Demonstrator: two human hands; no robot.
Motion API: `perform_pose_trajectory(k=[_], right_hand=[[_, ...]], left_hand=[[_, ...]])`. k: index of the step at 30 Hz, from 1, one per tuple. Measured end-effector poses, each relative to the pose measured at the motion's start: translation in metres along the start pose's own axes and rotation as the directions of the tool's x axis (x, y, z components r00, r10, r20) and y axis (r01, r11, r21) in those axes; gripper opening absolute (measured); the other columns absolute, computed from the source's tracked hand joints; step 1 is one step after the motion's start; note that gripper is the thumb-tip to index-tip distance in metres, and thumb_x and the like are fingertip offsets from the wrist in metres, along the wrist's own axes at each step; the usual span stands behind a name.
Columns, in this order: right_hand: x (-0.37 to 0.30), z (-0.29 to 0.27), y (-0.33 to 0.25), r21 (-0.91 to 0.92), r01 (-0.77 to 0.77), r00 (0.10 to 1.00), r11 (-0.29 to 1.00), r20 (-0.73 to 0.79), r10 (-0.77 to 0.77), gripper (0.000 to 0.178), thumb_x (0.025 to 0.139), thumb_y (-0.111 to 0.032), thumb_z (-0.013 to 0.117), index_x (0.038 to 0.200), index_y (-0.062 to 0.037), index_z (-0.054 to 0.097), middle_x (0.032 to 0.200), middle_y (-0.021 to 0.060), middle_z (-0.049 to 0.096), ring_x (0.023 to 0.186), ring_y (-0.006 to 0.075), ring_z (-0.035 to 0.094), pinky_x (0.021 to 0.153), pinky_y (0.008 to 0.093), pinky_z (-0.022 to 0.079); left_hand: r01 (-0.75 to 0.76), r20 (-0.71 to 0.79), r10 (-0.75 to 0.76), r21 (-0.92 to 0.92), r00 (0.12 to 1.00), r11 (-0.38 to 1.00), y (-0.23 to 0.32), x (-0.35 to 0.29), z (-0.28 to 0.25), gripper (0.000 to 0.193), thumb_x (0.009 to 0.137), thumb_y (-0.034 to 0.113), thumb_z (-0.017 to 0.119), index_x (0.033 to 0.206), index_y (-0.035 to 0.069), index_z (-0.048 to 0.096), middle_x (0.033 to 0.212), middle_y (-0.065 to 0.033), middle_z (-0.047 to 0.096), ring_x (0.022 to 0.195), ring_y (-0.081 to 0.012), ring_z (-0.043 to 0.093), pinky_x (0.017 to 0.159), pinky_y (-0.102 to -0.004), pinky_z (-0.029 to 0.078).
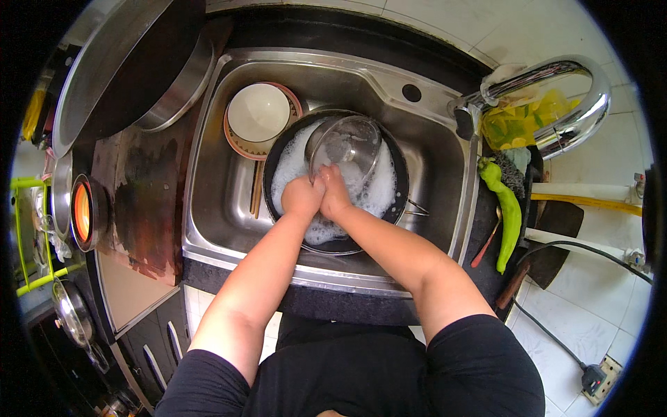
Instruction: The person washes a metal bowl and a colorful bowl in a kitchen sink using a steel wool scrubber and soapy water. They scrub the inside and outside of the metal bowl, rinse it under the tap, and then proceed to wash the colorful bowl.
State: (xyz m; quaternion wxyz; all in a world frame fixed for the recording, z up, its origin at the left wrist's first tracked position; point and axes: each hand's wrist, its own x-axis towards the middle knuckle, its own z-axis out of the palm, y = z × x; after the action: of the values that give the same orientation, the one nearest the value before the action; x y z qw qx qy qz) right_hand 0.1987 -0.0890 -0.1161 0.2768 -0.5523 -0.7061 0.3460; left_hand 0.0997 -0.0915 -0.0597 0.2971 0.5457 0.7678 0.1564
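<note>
In the sink (222, 208) stands a dark round pan (399, 156) filled with white soapy foam. A shiny, see-through-looking round bowl (354, 142) is tilted over the foam; I cannot tell whether it is glass or thin metal. My left hand (303, 197) and my right hand (335, 194) meet at the bowl's near rim. Both are closed there, with their fingertips partly hidden. Left of the pan, a white bowl (258, 111) rests on a bowl with a patterned rim (246, 148). Wooden chopsticks (258, 187) lie below them.
A chrome faucet (587, 90) curves at the right. Near it are a yellow-green package (517, 121), a long green pepper (511, 215) and a red-handled spoon (486, 240). A big wok (118, 76) leans at the left above a worn wooden board (149, 181). A cleaver (556, 236) hangs right.
</note>
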Motion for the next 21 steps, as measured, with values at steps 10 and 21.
perform_pose_trajectory(k=[10,21], right_hand=[[0.011,-0.056,0.041,-0.58,0.355,0.923,0.733,0.342,-0.176,0.058,0.066,-0.004,0.063,0.122,-0.0177,0.053,0.128,0.0176,0.046,0.118,0.0378,0.044,0.101,0.0416,0.038],[0.007,-0.07,0.034,-0.618,0.432,0.883,0.657,0.439,-0.167,0.037,0.07,-0.011,0.064,0.107,-0.0131,0.061,0.126,0.0153,0.049,0.108,0.0291,0.053,0.079,0.0381,0.049]], left_hand=[[-0.033,-0.287,-0.01,-0.143,0.958,0.989,-0.016,0.016,0.01,0.025,0.078,0.025,0.059,0.081,0.0,0.062,0.07,-0.0215,0.062,0.065,-0.0364,0.062,0.061,-0.0435,0.048],[0.208,0.148,-0.148,-0.6,0.978,0.772,-0.029,0.025,0.008,0.048,0.083,0.031,0.057,0.119,0.001,0.052,0.108,-0.0152,0.061,0.098,-0.0259,0.059,0.077,-0.0396,0.05]])
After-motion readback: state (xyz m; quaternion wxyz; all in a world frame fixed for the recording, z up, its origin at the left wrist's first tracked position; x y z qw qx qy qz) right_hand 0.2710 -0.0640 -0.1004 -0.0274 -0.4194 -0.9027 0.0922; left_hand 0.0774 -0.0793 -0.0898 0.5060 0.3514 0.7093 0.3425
